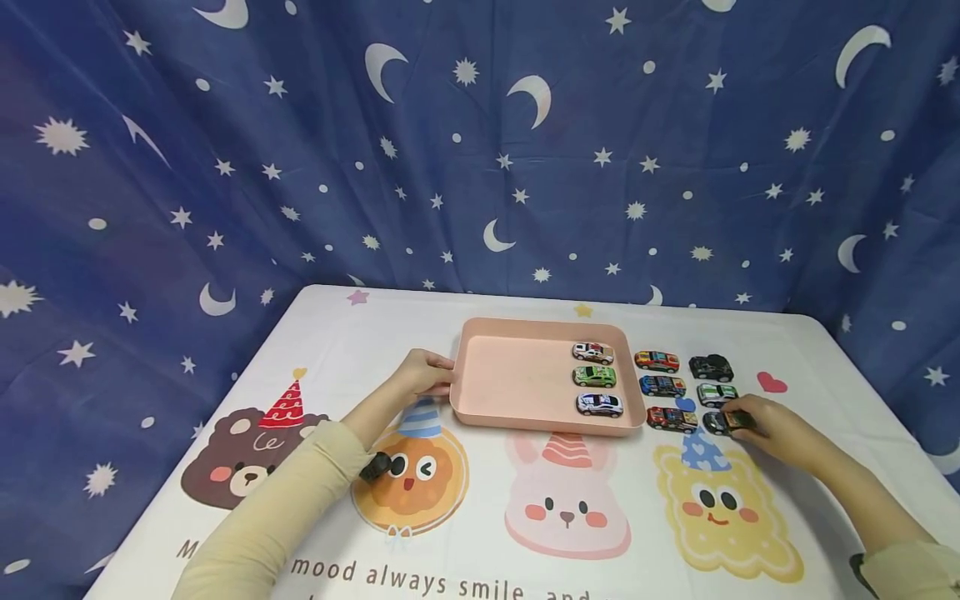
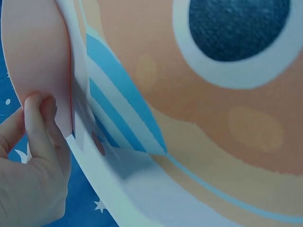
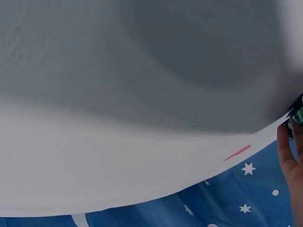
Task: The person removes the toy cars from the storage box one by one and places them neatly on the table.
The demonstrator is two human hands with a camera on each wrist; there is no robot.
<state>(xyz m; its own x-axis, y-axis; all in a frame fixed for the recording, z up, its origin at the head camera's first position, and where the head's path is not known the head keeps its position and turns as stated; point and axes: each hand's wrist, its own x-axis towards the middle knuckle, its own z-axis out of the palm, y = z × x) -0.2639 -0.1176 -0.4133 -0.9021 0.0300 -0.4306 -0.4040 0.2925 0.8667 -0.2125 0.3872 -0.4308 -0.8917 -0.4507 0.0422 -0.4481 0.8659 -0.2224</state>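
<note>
At the left end of a pink tray (image 1: 517, 421), my left hand (image 1: 422, 373) pinches the rim. The left wrist view shows that hand (image 2: 38, 165) with fingertips against the tray's wall (image 2: 40, 52). Inside the tray, along its right side, stand three toy cars: an orange-and-white one (image 1: 592, 353), a green one (image 1: 594, 377) and a white one (image 1: 599, 405). My right hand (image 1: 768, 429) grips a black toy car (image 1: 717, 423) right of the tray, partly hidden by its fingers. Only part of my right hand (image 3: 294, 161) shows in the right wrist view.
Between the tray and my right hand stand several toy cars: yellow-red (image 1: 657, 361), blue (image 1: 662, 386), red (image 1: 672, 419), black (image 1: 711, 367) and green-white (image 1: 717, 394). A printed white cloth (image 1: 360, 333) covers the table. Behind hangs a blue curtain (image 1: 420, 233).
</note>
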